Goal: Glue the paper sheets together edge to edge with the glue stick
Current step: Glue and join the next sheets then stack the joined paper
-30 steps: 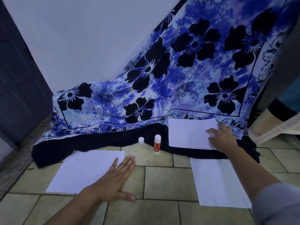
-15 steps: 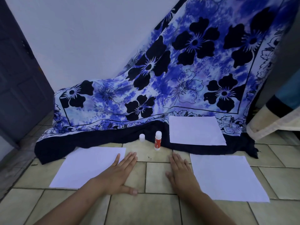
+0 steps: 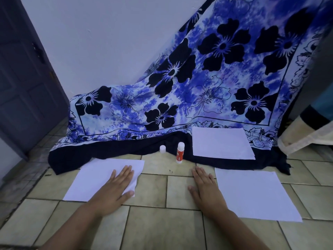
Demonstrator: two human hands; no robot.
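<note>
L hand [image 3: 115, 188] flat on sheet [image 3: 93, 177], R hand [image 3: 205, 188] flat; glue stick [image 3: 180, 153] label illegible

Pale beige square floor tiles [image 3: 162, 228] with dark grout lie under the fingers [image 3: 126, 172]. Beyond them a blue-and-white tie-dye cloth with black flowers [image 3: 207, 91] drapes down a plain white wall [image 3: 108, 42]. Far left of the fingers stands a dark panelled door [image 3: 23, 87]; far right, a cream fabric edge [image 3: 297, 137].

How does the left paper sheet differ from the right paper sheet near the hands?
The left sheet has the left hand flat on it; the right sheet has the right hand beside it, on the tiles. The left sheet's right edge looks bent; the right sheet lies flat. Both are white.
</note>
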